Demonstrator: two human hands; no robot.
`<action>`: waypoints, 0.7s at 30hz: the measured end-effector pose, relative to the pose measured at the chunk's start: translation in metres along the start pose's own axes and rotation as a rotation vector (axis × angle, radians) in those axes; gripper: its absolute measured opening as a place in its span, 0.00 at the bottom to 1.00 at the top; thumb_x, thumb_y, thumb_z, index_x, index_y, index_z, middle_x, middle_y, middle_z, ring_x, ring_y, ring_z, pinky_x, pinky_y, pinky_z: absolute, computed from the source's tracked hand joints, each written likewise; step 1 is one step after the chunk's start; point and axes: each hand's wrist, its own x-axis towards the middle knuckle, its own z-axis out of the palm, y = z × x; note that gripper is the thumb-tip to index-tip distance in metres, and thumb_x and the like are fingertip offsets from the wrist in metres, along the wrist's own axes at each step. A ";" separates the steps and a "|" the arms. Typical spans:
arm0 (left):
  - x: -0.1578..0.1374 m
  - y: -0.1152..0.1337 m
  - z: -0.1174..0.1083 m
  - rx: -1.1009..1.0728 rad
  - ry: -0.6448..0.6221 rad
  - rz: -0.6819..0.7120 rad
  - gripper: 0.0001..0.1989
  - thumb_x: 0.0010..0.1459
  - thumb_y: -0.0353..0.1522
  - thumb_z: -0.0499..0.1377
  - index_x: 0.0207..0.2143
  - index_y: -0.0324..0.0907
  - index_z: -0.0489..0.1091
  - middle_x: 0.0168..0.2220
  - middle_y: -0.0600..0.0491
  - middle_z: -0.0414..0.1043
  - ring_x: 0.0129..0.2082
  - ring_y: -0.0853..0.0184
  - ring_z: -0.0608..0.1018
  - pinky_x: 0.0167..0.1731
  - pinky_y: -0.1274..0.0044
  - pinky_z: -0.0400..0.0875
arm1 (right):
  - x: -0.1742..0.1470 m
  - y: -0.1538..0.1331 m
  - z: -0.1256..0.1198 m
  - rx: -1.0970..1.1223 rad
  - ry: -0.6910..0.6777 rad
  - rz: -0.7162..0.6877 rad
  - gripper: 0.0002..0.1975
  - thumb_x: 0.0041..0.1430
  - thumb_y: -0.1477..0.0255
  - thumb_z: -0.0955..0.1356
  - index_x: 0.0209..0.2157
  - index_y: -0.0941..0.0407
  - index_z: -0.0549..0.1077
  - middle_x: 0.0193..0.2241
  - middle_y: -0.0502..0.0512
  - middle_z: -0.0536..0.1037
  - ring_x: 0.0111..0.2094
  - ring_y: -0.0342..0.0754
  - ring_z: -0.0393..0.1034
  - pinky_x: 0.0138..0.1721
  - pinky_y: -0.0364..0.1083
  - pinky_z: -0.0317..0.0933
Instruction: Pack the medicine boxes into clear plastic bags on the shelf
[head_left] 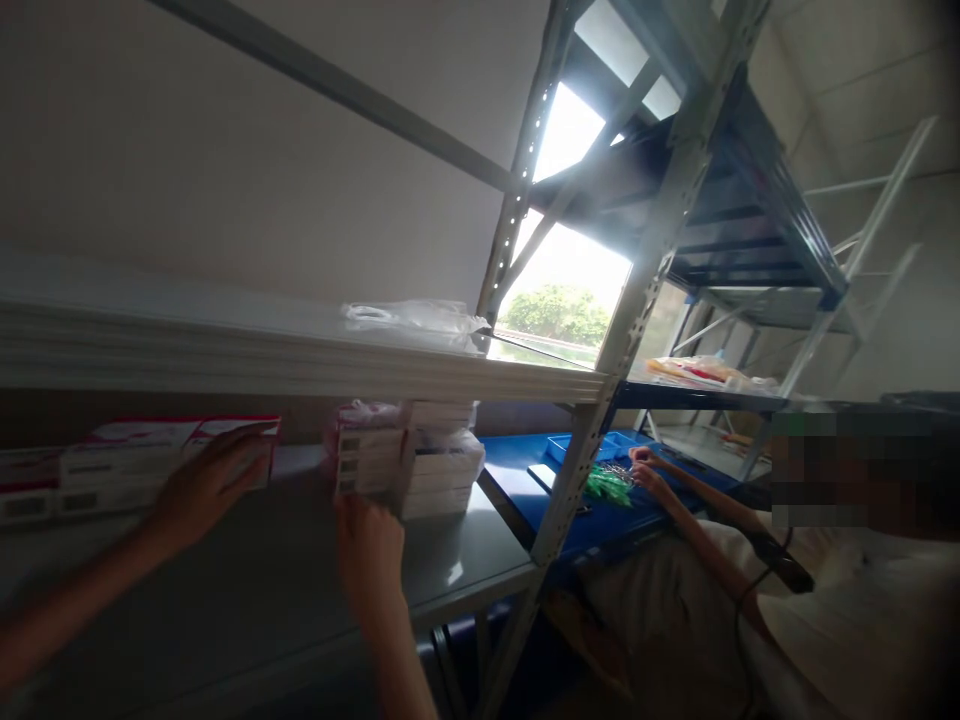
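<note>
On the lower shelf, my left hand lies with its fingers stretched out along the end of a row of white and red boxes; it seems to touch the last box. My right hand is closed, fingers curled, at the bottom front of a stack of white boxes with dark labels. Whatever those fingers hold, if anything, is hidden. Right beside that stack stands a second stack of plain white boxes. The picture is slightly blurred.
Above my hands runs the edge of a grey shelf with a clear plastic bag on it. A perforated metal upright stands at the right. Beyond it, a co-worker's hands handle something green on a blue table.
</note>
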 end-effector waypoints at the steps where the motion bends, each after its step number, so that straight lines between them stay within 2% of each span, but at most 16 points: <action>1: 0.020 0.011 0.017 -0.018 -0.022 0.008 0.21 0.61 0.45 0.44 0.50 0.47 0.65 0.54 0.52 0.67 0.55 0.60 0.68 0.56 0.66 0.63 | 0.025 0.001 -0.012 0.011 0.001 -0.001 0.16 0.66 0.66 0.57 0.44 0.49 0.74 0.33 0.55 0.80 0.34 0.51 0.76 0.34 0.46 0.66; 3: 0.058 0.028 0.046 -0.009 -0.047 0.040 0.22 0.61 0.44 0.45 0.48 0.42 0.68 0.53 0.47 0.69 0.54 0.58 0.69 0.55 0.66 0.63 | 0.075 0.003 -0.033 -0.013 0.064 -0.089 0.16 0.65 0.69 0.59 0.49 0.53 0.71 0.43 0.59 0.77 0.44 0.54 0.72 0.41 0.49 0.65; 5: 0.092 0.038 0.070 0.020 -0.163 0.042 0.22 0.62 0.43 0.46 0.49 0.40 0.68 0.51 0.46 0.71 0.52 0.57 0.71 0.55 0.65 0.62 | 0.119 0.006 -0.043 -0.060 0.070 -0.163 0.17 0.63 0.75 0.59 0.52 0.57 0.70 0.46 0.62 0.75 0.50 0.56 0.68 0.47 0.52 0.63; 9: 0.137 0.041 0.109 0.036 -0.212 -0.022 0.23 0.58 0.46 0.51 0.47 0.40 0.69 0.48 0.44 0.73 0.50 0.54 0.72 0.55 0.63 0.60 | 0.181 0.020 -0.033 -0.017 0.067 -0.206 0.21 0.63 0.78 0.58 0.55 0.56 0.67 0.50 0.60 0.73 0.57 0.56 0.60 0.58 0.57 0.51; 12: 0.150 0.033 0.131 -0.021 -0.253 0.044 0.20 0.55 0.48 0.54 0.41 0.44 0.71 0.43 0.48 0.75 0.45 0.56 0.75 0.49 0.67 0.66 | 0.202 0.035 -0.013 0.037 0.063 -0.147 0.21 0.62 0.77 0.60 0.56 0.56 0.66 0.52 0.59 0.72 0.60 0.57 0.56 0.60 0.58 0.48; 15: 0.155 0.026 0.143 -0.048 -0.273 0.109 0.19 0.52 0.46 0.56 0.40 0.44 0.72 0.40 0.49 0.76 0.43 0.57 0.76 0.46 0.69 0.68 | 0.211 0.044 0.005 0.063 0.050 -0.145 0.20 0.61 0.76 0.61 0.55 0.56 0.68 0.52 0.60 0.72 0.60 0.59 0.55 0.60 0.59 0.48; 21: 0.157 0.024 0.131 -0.062 -0.329 0.045 0.19 0.50 0.46 0.58 0.38 0.44 0.75 0.38 0.50 0.78 0.41 0.57 0.77 0.43 0.72 0.69 | 0.219 0.032 0.014 0.008 0.058 -0.160 0.19 0.61 0.73 0.63 0.54 0.54 0.70 0.51 0.59 0.72 0.60 0.59 0.54 0.59 0.59 0.48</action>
